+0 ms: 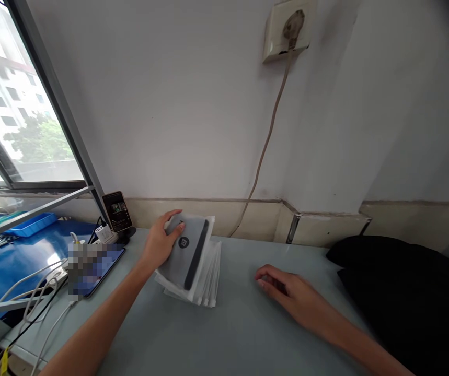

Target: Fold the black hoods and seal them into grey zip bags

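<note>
A stack of clear plastic zip bags lies fanned out on the grey table. The top zip bag shows a flat grey piece inside, with a dark strip along one side and a round dark logo. My left hand grips this bag by its upper left edge, thumb on the face and fingers at the far edge; part of the grip is hidden behind it. To the right, apart from the stack, my right hand rests on the table. Its fingers are loosely curled in towards the thumb, and nothing shows in them.
A phone on a stand and a second phone lying flat are at the left, among white cables and a charger. Black cloth lies at the right. A cord hangs from the wall socket.
</note>
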`<state>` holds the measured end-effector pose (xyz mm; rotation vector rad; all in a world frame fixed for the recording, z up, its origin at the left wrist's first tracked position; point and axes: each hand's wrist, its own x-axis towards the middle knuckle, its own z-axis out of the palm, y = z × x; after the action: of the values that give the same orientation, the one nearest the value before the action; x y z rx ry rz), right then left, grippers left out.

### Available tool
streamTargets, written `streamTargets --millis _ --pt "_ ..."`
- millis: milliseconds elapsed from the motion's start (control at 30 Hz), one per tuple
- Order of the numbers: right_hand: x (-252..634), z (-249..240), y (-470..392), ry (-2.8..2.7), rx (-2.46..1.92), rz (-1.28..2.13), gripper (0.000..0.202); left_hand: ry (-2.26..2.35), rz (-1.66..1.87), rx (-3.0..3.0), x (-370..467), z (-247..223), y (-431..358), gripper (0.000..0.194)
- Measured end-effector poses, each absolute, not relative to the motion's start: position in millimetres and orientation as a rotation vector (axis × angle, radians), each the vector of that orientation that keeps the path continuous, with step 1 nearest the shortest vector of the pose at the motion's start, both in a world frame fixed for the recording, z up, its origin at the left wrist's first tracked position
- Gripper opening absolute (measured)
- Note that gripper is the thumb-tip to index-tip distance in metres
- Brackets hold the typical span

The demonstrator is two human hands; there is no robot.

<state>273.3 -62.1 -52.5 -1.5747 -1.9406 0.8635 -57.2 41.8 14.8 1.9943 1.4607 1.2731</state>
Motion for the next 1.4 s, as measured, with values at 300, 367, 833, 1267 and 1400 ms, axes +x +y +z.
streamTargets --millis 300,367,833,1267,1400 --pt "245.5 -47.3 -68.2 -1.443 -1.178 1.324 0.048 0.987 0.995 1.543 6.7 -40.9 -5.4 0.09" --pt "245.6 -46.4 -67.2 -1.371 -1.202 1.298 0.049 0.883 0.905 1.45 13.9 -40.3 -15.0 0.092" --pt "249.0 -46.6 -69.1 -1.539 -1.304 1.089 0.053 0.629 0.314 1.559 3.1 -29.4 -11.1 0.063" --pt "241.4 -37.1 -78.3 -1.689 -1.148 1.294 0.055 0.732 0.532 1.86 6.3 -10.4 -17.4 0.044" --pt "250.4 -34.8 -76.2 -1.65 -1.254 1.309 0.058 0.859 0.706 1.925 -19.2 2.7 13.4 0.045"
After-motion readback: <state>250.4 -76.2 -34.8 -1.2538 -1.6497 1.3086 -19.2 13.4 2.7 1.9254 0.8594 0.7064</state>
